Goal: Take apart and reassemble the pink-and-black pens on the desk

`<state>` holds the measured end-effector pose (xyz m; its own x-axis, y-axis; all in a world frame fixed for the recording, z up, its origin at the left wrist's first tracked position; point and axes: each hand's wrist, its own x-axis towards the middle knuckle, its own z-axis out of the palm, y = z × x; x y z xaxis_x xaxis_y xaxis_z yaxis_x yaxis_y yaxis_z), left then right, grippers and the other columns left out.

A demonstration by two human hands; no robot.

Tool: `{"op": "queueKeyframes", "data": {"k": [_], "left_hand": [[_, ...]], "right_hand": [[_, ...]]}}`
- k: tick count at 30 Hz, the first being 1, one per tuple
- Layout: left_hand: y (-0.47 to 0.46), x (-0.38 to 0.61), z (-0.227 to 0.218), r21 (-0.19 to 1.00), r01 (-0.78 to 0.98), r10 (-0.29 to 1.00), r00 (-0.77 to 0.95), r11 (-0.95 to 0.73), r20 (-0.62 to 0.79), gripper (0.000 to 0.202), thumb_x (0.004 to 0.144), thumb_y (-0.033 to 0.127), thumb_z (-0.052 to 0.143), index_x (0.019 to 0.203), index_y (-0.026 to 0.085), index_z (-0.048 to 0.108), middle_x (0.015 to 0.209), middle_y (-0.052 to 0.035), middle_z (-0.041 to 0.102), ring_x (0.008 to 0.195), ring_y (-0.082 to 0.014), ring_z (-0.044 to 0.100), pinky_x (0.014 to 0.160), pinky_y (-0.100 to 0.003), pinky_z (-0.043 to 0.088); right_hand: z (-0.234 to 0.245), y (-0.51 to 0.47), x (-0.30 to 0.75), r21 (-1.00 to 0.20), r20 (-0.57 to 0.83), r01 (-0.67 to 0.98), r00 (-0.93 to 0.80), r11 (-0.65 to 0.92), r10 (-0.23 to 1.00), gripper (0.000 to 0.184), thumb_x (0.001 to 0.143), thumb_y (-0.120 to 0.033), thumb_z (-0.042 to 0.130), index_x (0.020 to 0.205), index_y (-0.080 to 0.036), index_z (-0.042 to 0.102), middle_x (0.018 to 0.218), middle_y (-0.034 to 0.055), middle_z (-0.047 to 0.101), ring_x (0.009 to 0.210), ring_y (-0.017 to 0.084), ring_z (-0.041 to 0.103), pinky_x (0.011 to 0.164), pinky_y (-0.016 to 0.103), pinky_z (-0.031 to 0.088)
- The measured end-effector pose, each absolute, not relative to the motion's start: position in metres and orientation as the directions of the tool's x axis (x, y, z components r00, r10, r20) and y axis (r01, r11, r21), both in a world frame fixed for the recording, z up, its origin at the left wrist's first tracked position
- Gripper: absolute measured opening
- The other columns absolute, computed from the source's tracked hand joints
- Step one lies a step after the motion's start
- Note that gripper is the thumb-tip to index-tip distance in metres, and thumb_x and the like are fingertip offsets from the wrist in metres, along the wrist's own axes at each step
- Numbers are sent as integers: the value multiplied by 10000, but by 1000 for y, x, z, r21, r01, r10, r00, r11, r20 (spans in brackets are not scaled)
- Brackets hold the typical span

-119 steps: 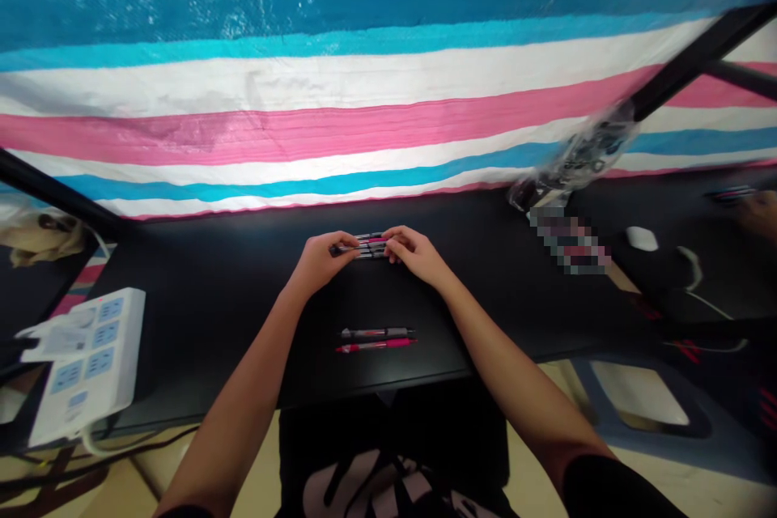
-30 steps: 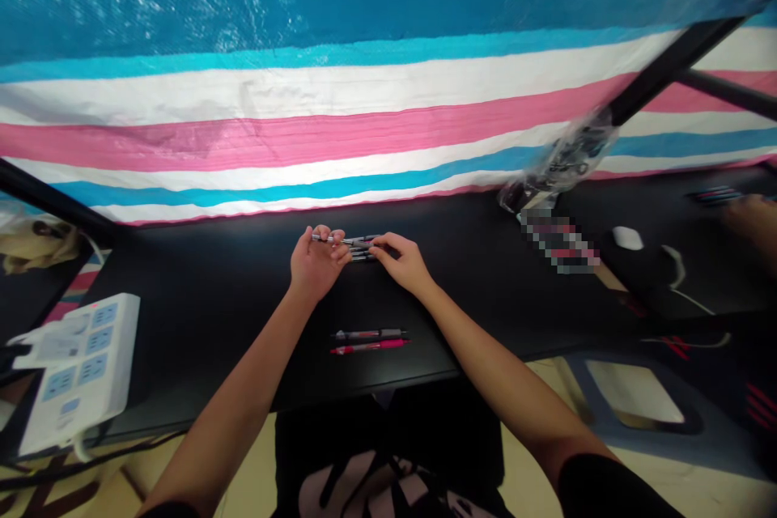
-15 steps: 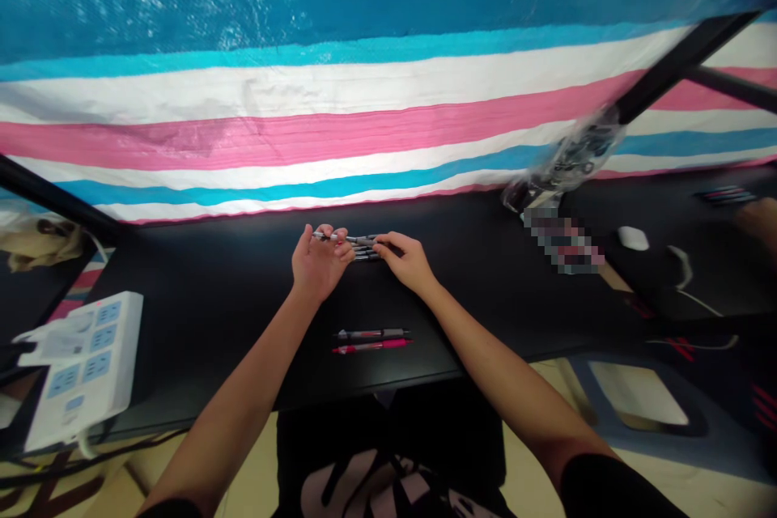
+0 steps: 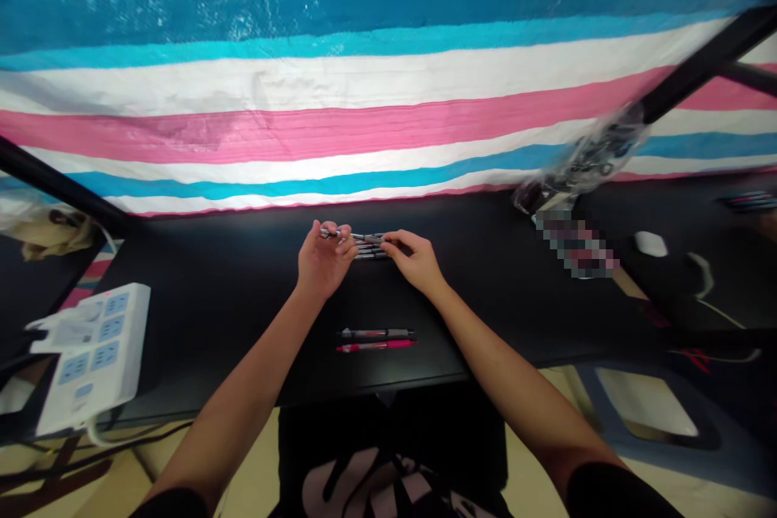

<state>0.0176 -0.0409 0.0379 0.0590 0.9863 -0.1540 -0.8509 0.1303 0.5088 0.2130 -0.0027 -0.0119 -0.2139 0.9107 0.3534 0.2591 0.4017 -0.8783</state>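
Note:
Near the back of the black table lies a row of several dark and clear pens (image 4: 369, 252), partly covered by my fingers. My left hand (image 4: 324, 261), palm turned up, has its fingers curled around the left end of a pen (image 4: 367, 239) over that row. The fingertips of my right hand (image 4: 416, 259) pinch the right end of the same pen. Closer to me, a black-and-grey pen (image 4: 376, 333) and a red pen (image 4: 375, 346) lie side by side, untouched.
A white power strip (image 4: 97, 356) with a plug in it sits at the left of the table (image 4: 231, 299). On the right are a plastic-wrapped object (image 4: 598, 154), a white mouse (image 4: 651, 244) and a cable. A striped sheet (image 4: 364, 129) hangs behind.
The whole view has shifted slightly, so the table's things appear a little further right. Both hands keep nearly the same hold on the pen.

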Motion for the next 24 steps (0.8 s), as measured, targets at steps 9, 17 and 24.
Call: {"op": "queueKeyframes", "data": {"k": [9, 17, 24], "left_hand": [[-41, 17, 37, 539, -834, 982, 20, 119, -187, 423, 1058, 414, 471, 744, 185, 639, 814, -45, 607, 543, -86, 461, 558, -236, 435], [-29, -15, 35, 978, -208, 999, -47, -23, 14, 147, 864, 299, 746, 895, 164, 794, 774, -67, 724, 653, -170, 608, 618, -257, 474], [-28, -44, 34, 988, 143, 996, 83, -52, 41, 215, 644, 17, 820, 762, 197, 823, 668, -34, 660, 591, -148, 518, 544, -231, 394]], "right_hand": [[-10, -4, 215, -873, 351, 274, -222, 404, 910, 221, 891, -409, 670, 928, -211, 759, 835, 49, 730, 754, 208, 650, 762, 354, 535], [-7, 1, 226, -869, 353, 295, -192, 397, 916, 251, 925, -430, 641, 912, -208, 757, 840, 63, 726, 773, 220, 658, 752, 358, 531], [-7, 7, 235, -826, 331, 364, -303, 429, 894, 237, 903, -422, 670, 927, -214, 782, 832, 55, 712, 746, 205, 638, 730, 348, 509]]}}
